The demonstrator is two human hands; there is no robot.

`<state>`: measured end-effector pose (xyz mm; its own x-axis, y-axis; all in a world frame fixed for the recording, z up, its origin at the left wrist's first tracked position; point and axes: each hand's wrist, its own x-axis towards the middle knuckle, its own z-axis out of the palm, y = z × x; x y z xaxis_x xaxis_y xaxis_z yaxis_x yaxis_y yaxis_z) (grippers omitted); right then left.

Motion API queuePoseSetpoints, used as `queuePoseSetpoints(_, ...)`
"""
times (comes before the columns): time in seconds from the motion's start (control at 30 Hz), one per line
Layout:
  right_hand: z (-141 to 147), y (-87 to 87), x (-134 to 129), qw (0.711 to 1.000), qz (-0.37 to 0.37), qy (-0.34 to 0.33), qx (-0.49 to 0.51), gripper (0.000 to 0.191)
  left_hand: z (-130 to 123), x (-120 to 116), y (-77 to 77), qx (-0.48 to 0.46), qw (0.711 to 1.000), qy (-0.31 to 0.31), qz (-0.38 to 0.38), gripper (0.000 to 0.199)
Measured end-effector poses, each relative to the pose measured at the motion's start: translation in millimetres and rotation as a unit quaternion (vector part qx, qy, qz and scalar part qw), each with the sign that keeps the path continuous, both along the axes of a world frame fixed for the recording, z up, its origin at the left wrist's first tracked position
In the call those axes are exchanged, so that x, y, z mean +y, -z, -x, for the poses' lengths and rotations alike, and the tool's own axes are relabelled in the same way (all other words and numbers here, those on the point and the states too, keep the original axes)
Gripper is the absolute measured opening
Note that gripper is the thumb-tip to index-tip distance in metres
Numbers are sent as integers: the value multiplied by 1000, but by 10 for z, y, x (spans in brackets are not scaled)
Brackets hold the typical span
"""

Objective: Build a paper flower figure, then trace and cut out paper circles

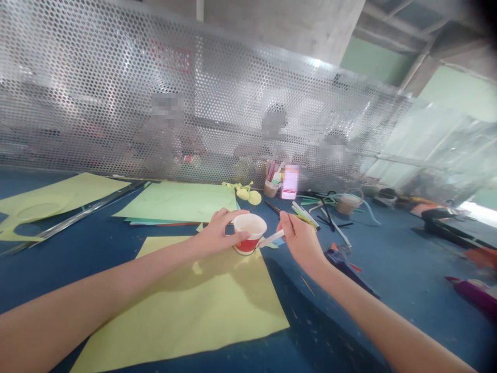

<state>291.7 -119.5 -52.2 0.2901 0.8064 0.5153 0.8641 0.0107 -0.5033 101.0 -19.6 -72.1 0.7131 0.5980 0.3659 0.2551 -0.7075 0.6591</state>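
Note:
A red and white paper cup [247, 243] stands upright near the far right corner of a yellow sheet of paper [202, 305]. My left hand [221, 231] is closed around the cup's left side, thumb on the near face and fingers behind. In my right hand [301, 235] is a white marker [274, 239], pointing down and left. Its tip is at the foot of the cup, by the paper; whether it touches is too small to tell. A dark thin stick [272, 207] shows just behind my right hand. The cup's inside looks white.
Green sheets [178, 202] lie behind my left hand, with a metal ruler-like strip [85, 213] and cut yellow paper [34, 207] farther left. A phone [289, 182] leans beside a cup of pens [271, 187]. Strips and a small tub [348, 203] are at right. Perforated mesh [233, 114] stands behind, people beyond.

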Motion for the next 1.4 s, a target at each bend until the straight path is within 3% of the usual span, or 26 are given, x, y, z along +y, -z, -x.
queuePoseSetpoints(0.17, -72, -30, -33, 999, -19, 24, 29, 50, 29, -11, -25, -11, 1000, 5, 19, 53)
queuePoseSetpoints(0.3, -195, -103, -85, 989, -42, 74, 121, 51, 65, -1, -18, -14, 998, 10, 55, 57)
queuePoseSetpoints(0.47, -297, -116, -128, 974, -27, 81, 208, 50, 79, 12, -16, -7, 997, 19, 81, 60)
queuePoseSetpoints(0.83, -420, -109, -144, 970, -88, 77, 214, 50, 69, -117, -261, -97, 974, 65, 194, 45)
queuePoseSetpoints(0.97, -436, -105, -160, 969, -74, 88, 218, 50, 85, -268, -257, -62, 969, 106, 214, 46)
queuePoseSetpoints(1.1, -433, -97, -184, 971, -77, 85, 210, 50, 78, -360, -263, -23, 976, 108, 187, 50)
queuePoseSetpoints(1.4, -470, -89, -193, 976, -74, 98, 182, 51, 72, -312, -181, 11, 975, 120, 185, 54)
